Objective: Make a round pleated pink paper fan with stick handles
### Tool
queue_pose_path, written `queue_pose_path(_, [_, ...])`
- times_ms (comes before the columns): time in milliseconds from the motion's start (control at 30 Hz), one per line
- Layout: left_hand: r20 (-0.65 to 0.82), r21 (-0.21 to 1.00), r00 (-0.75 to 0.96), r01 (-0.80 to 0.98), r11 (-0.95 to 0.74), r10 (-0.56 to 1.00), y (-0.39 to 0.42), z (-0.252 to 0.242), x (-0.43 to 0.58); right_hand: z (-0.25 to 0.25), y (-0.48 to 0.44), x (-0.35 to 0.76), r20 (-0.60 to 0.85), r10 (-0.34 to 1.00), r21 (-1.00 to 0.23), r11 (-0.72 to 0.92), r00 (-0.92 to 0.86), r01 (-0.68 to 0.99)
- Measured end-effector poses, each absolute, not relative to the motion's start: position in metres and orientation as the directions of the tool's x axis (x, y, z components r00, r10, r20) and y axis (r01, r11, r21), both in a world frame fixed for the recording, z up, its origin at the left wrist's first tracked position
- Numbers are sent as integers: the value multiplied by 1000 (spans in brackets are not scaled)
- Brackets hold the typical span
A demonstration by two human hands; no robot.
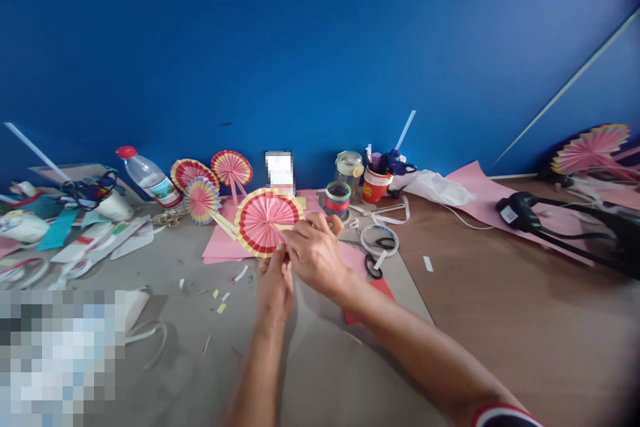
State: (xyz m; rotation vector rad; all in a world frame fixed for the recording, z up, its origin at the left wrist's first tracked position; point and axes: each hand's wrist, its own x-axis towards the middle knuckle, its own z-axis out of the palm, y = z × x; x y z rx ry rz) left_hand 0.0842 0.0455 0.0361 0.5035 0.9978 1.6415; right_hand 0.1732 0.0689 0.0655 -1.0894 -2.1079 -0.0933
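Observation:
A round pleated paper fan (265,220), pink in the middle with red and yellow rings, stands upright above the table. My left hand (276,280) pinches its lower edge from below. Closed fingers of my right hand (317,250) press at the fan's lower right side, over a pale yellow strip; the fingertips are partly hidden. Behind and to the left are finished-looking fans: a red and yellow one (193,175), a pink one on a stick (231,168) and a purple-edged one (201,200). Pink paper (225,240) lies under the held fan.
A bottle (157,183), a phone (280,170), tape rolls (338,197), a jar (350,165) and a red cup (376,185) stand along the blue wall. Scissors (373,265) and a white tape ring (380,239) lie at right, a black-strapped device (520,210) farther right.

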Motion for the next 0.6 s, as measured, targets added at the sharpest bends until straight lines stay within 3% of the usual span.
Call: queue_pose_path(600, [-176, 862, -314, -506, -8, 933, 43, 37, 82, 71, 64, 176, 610, 685, -266, 651, -399, 711])
